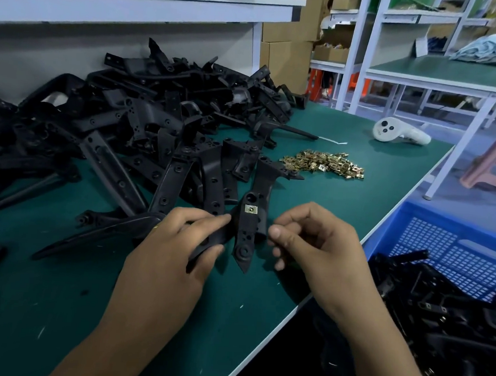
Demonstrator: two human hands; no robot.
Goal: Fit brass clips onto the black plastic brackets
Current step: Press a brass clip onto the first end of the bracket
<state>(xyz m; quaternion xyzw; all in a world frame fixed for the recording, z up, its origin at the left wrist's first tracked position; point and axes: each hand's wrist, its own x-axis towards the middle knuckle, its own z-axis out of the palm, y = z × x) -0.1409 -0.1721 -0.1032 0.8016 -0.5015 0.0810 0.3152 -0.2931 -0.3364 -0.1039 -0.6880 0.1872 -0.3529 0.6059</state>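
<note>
The left hand [175, 241] grips a black plastic bracket [248, 234] with holes along its flat arm, its fingers [209, 219] curled over one wing of the part and the thumb underneath. The bracket is held just above the green-matted counter [57, 292], near its front edge. 1 small square brass clip [250, 209] already sits on the bracket's upper arm, below a round hole. The right hand [316, 245] is just beside the bracket on its right, fingers curled inward with the thumb tip close to the part's edge; whether they pinch anything cannot be told.

Behind the hands, a large heap of black plastic brackets [145, 122] covers the left and middle of the counter, with a few lying loose in front of it. A small pile of loose brass clips [324, 164] lies on the mat to the right of the heap, well apart from the hands. Farther back, a white handheld controller [397, 133] rests near the counter's right edge. Beside the counter on the right stands a blue perforated plastic crate [456, 261] holding more black parts [437, 318]. White metal shelving [368, 49] and brown cardboard boxes [284, 29] fill the background.
</note>
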